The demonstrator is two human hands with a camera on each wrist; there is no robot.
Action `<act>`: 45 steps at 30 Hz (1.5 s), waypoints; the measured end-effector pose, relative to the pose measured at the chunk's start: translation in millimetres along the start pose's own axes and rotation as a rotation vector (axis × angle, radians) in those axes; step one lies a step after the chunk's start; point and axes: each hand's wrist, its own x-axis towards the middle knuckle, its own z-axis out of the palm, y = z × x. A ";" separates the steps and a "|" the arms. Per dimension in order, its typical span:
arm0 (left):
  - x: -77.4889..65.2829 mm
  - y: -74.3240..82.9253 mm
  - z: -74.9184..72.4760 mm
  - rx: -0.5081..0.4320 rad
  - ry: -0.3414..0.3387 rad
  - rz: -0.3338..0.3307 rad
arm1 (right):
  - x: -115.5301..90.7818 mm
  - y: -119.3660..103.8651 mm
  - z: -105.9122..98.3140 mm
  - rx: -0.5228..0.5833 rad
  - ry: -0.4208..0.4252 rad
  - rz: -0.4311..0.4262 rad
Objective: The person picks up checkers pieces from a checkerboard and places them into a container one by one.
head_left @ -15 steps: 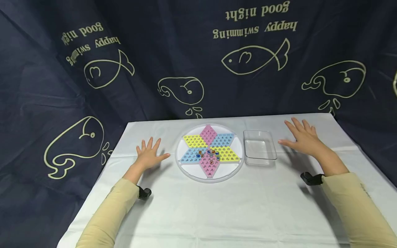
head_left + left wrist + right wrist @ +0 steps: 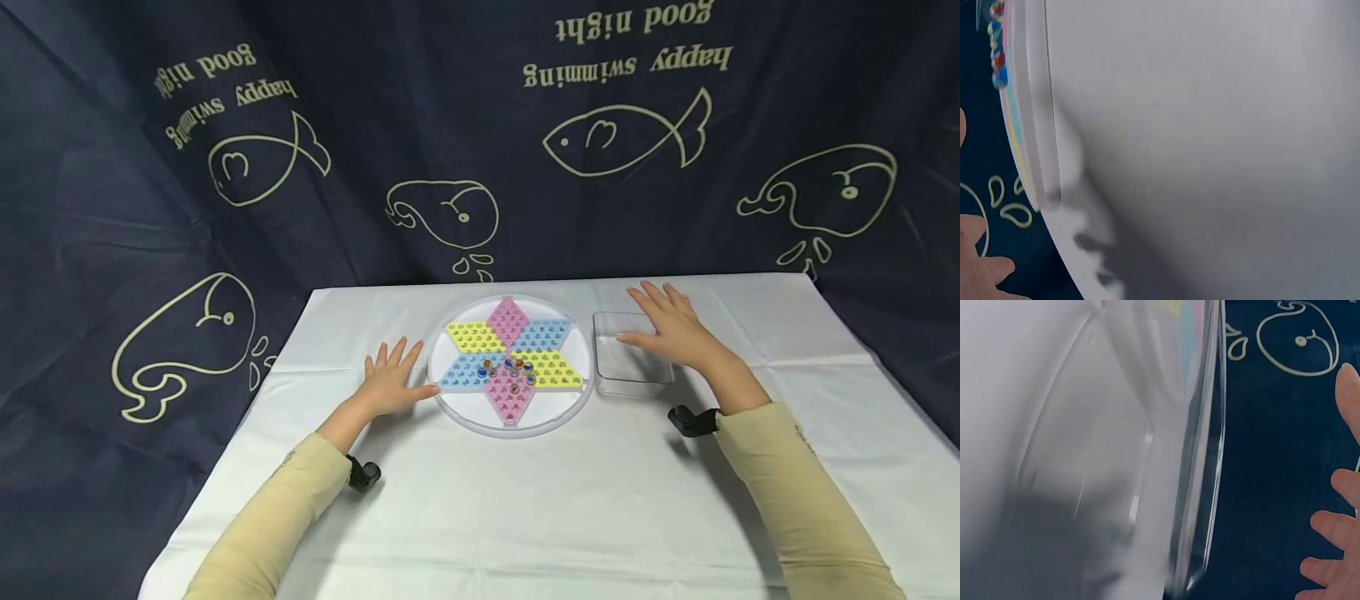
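Observation:
A round white Chinese checkers board (image 2: 465, 407) with a star of pink, yellow and blue points lies on the table. Several glass marbles (image 2: 513, 388) sit near its centre and front pink point; in the left wrist view the marbles (image 2: 999, 78) show at the board's edge. My left hand (image 2: 385, 387), fingers spread, is at the board's left rim, its thumb near the rim; whether it touches cannot be told. My right hand (image 2: 672, 331) hovers with spread fingers over the right part of a clear plastic box (image 2: 634, 389), holding nothing. The box stands just right of the board.
A white cloth (image 2: 540, 517) covers the table. Behind it hangs a dark blue curtain (image 2: 435, 83) with fish and whale drawings. Black wrist straps with cameras are on both forearms, and both sleeves are beige.
My right hand has moved left, from beside the clear box to above it. The left hand has come right, closer to the board. Board, marbles and box stay in place; the view shifts slightly.

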 end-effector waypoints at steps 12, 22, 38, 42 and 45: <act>1.5 14.2 18.0 0.007 -0.048 0.070 | 24.6 -35.6 24.0 0.082 -0.039 -0.088; 0.9 21.8 22.2 -0.058 -0.104 0.051 | 32.1 -62.2 47.9 0.111 -0.084 -0.200; 15.1 -3.4 24.6 -0.090 -0.093 0.049 | 49.3 -82.1 69.3 0.219 -0.224 -0.265; 19.9 -8.1 23.0 -0.100 -0.091 0.085 | 53.7 -80.3 75.6 0.228 -0.236 -0.271; 23.1 -10.8 22.6 -0.104 -0.089 0.105 | 55.7 -79.7 79.4 0.252 -0.254 -0.276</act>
